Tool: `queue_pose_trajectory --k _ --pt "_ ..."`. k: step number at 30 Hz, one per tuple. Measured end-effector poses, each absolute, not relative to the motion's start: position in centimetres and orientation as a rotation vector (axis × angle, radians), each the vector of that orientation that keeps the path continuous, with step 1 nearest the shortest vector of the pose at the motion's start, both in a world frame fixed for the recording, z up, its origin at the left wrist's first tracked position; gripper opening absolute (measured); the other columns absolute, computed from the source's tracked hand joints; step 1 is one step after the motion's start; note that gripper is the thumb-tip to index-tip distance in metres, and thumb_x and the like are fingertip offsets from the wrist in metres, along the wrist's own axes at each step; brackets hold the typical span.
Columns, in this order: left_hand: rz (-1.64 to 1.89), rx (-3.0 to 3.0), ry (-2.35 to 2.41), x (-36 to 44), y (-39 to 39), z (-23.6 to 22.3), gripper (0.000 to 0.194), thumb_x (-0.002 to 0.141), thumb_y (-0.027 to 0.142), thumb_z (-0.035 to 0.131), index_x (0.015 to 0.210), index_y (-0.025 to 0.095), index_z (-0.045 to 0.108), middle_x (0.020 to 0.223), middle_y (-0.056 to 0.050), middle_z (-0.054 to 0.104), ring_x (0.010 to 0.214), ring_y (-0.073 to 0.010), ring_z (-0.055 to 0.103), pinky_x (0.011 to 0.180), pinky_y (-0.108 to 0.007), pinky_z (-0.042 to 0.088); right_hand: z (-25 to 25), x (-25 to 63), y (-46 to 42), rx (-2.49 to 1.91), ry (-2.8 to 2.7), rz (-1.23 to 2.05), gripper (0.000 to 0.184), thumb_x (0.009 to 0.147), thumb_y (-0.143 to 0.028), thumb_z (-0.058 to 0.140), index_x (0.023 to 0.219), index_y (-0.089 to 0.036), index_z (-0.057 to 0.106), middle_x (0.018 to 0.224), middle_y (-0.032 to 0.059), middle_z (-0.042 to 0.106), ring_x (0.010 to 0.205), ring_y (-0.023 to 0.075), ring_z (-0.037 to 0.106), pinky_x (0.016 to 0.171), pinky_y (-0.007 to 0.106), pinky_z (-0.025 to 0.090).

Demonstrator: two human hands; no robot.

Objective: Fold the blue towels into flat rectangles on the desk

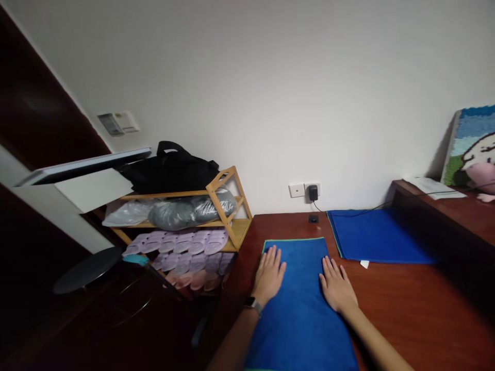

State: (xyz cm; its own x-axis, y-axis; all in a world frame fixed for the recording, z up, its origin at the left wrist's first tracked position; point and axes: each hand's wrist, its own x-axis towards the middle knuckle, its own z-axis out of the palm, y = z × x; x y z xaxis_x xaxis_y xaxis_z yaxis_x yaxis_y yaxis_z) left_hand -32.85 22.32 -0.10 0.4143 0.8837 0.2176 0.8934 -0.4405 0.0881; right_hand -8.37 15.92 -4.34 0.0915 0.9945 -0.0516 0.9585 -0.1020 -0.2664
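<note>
A blue towel [305,309] with a green-edged hem lies flat and lengthwise on the reddish-brown wooden table. My left hand [269,275], with a watch [252,305] on the wrist, rests flat on its far left part, fingers stretched out. On the towel's right edge lies my right hand [337,284], also flat with the fingers slightly spread. Neither hand grips anything. Farther back on the right, a second blue towel [381,237] lies on the table, a small white tag [364,264] showing at its near edge.
A black plug [313,192] sits in the wall socket; its cable runs right over the second towel. A raised ledge [425,206] bounds the right side, bearing a fluffy picture [469,147]. Left of the table stand a wooden rack [232,206] with slippers and a round stool [88,270].
</note>
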Motion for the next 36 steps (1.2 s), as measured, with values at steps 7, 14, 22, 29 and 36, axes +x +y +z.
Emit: queue_pose_trajectory --k 7,14,22,29,36 --pt "-0.329 -2.862 -1.475 -23.8 17.4 -2.2 0.066 0.106 0.054 0.014 0.161 0.021 0.028 0.169 -0.007 0.027 0.156 -0.0204 0.021 0.128 -0.044 0.021 -3.6 -8.3 15.6 -2.185 -2.013 0.356 0.068 0.102 -0.043 0.013 0.163 -0.012 0.013 0.171 0.0024 0.010 0.158 0.0204 0.005 0.128 0.043 0.001" --pt "-0.137 -2.644 -1.831 -36.2 18.2 -1.9 0.075 0.103 0.065 0.018 0.162 0.020 0.025 0.169 -0.009 0.021 0.156 -0.0244 0.019 0.128 -0.048 0.021 -3.7 -8.6 15.7 -2.203 -1.967 0.338 0.069 0.102 -0.046 0.012 0.163 -0.013 0.013 0.171 0.0009 0.011 0.158 0.0195 0.007 0.128 0.042 0.002" --pt "-0.210 -2.546 -1.896 -39.3 18.1 -2.9 0.077 0.102 0.065 0.019 0.162 0.017 0.026 0.169 -0.009 0.022 0.157 -0.0246 0.020 0.128 -0.046 0.021 -2.7 -9.2 14.5 -2.299 -1.925 0.319 0.067 0.103 -0.042 0.012 0.162 -0.011 0.016 0.170 0.0023 0.015 0.158 0.0202 0.011 0.128 0.042 0.007" --pt "-0.212 -2.538 -1.875 -39.4 18.0 -2.6 0.075 0.103 0.063 0.019 0.162 0.017 0.026 0.169 -0.009 0.023 0.157 -0.0254 0.020 0.127 -0.047 0.021 -4.1 -10.8 8.7 -2.285 -1.933 0.288 0.070 0.101 -0.047 0.013 0.162 -0.014 0.017 0.170 0.0013 0.017 0.158 0.0220 0.011 0.128 0.045 0.009" --pt "-0.342 -2.557 -1.737 -33.4 14.9 -0.1 0.065 0.106 0.046 0.015 0.160 0.013 0.032 0.168 -0.011 0.026 0.157 -0.0249 0.020 0.128 -0.047 0.016 -3.6 -11.2 7.6 -2.318 -1.937 0.289 0.069 0.102 -0.046 0.011 0.163 -0.014 0.013 0.170 0.0003 0.013 0.158 0.0206 0.009 0.128 0.044 0.005"
